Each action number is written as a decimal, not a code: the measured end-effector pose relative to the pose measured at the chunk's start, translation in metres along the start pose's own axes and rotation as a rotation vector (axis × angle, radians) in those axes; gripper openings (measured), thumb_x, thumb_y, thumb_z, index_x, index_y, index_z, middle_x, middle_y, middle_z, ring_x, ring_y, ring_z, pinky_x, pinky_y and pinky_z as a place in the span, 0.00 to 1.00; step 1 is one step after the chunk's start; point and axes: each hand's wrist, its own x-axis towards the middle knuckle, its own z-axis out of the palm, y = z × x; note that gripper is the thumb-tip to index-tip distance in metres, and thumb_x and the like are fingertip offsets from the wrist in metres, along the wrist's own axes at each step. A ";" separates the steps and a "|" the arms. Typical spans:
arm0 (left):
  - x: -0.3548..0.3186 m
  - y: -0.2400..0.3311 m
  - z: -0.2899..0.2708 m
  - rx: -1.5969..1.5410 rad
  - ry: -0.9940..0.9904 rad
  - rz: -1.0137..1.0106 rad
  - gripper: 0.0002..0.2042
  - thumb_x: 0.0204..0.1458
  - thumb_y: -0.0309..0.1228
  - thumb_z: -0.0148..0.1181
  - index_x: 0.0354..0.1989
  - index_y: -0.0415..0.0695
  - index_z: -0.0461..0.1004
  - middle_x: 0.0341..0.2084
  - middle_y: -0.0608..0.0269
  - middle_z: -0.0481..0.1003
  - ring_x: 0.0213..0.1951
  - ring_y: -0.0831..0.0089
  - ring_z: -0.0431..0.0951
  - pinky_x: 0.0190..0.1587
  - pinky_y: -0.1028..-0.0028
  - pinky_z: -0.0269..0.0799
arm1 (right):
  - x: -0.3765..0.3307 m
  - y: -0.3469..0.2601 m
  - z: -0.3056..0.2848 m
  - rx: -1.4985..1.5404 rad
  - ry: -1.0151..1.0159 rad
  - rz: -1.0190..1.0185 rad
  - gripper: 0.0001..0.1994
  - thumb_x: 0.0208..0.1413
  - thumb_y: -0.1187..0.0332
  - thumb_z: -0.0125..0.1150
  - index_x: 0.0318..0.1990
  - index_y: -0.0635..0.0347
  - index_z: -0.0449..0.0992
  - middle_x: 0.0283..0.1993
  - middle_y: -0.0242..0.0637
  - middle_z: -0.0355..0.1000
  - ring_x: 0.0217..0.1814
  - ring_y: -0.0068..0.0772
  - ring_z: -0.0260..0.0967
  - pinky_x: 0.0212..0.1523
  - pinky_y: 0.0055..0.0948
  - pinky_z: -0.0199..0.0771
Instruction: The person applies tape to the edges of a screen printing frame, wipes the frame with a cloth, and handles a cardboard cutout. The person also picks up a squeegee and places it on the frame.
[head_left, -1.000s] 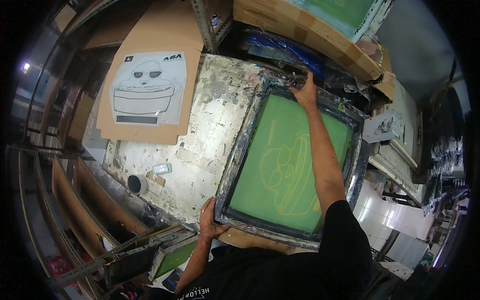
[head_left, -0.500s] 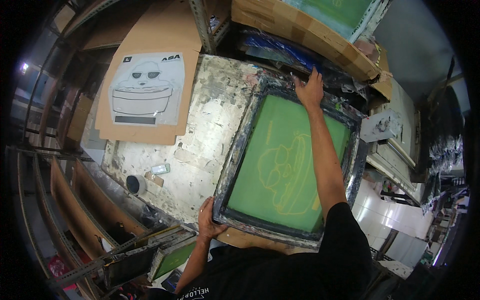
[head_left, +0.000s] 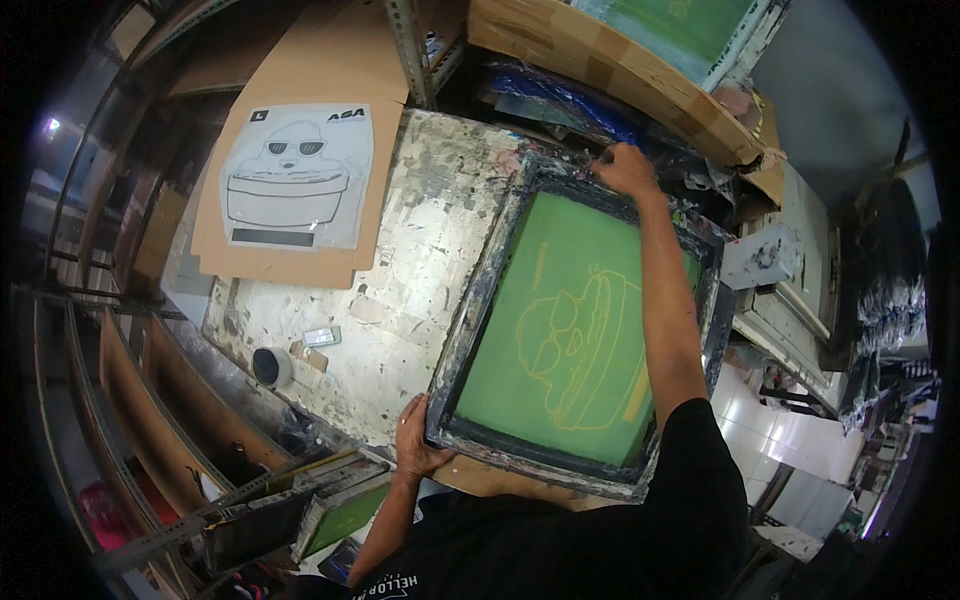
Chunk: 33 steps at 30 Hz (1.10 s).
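A silk-screen frame (head_left: 466, 312) with dark, paint-crusted sides lies tilted on the worktable. Its green mesh (head_left: 500, 375) carries yellow line art of a figure with sunglasses. My left hand (head_left: 422, 440) grips the frame's near left corner. Across the mesh reaches my right arm; at the far edge of the frame my right hand (head_left: 630, 172) has its fingers curled down beside a small metal part (head_left: 607, 156), possibly a clamp screw. What those fingers hold is hidden. On the left, a translucent film sheet (head_left: 290, 205) with a matching drawing lies on brown cardboard (head_left: 372, 215).
A tape roll (head_left: 271, 367) and a small pale-green box (head_left: 321, 337) sit on the paint-stained worktable (head_left: 425, 215). Wooden-panelled racks (head_left: 160, 420) stand at lower left. Beyond the far edge are a cardboard box (head_left: 600, 55) and blue plastic (head_left: 570, 100). A white block (head_left: 762, 255) is at right.
My right hand has gone from fingers stretched out to curled down at the frame's far edge, with the wrist raised and shifted slightly right. My left hand stays at the corner.
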 end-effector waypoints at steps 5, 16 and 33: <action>0.001 -0.001 0.000 -0.016 0.010 0.013 0.51 0.23 0.37 0.77 0.64 0.35 0.61 0.57 0.43 0.70 0.60 0.46 0.68 0.62 0.56 0.62 | 0.011 0.000 -0.005 0.134 -0.044 0.004 0.21 0.52 0.57 0.63 0.50 0.60 0.78 0.43 0.53 0.78 0.49 0.52 0.76 0.49 0.47 0.73; 0.002 0.003 -0.002 -0.016 0.012 0.000 0.50 0.23 0.37 0.77 0.63 0.35 0.62 0.57 0.45 0.70 0.60 0.47 0.68 0.62 0.56 0.63 | 0.034 0.009 0.021 0.211 -0.179 -0.202 0.16 0.56 0.65 0.57 0.50 0.61 0.78 0.44 0.55 0.76 0.52 0.58 0.71 0.56 0.48 0.70; 0.005 0.001 -0.002 -0.034 -0.011 0.023 0.54 0.19 0.39 0.75 0.64 0.35 0.61 0.58 0.43 0.69 0.60 0.45 0.67 0.62 0.54 0.60 | 0.022 -0.030 0.019 -0.049 -0.053 0.199 0.18 0.58 0.57 0.53 0.43 0.63 0.80 0.49 0.54 0.76 0.53 0.51 0.74 0.53 0.48 0.72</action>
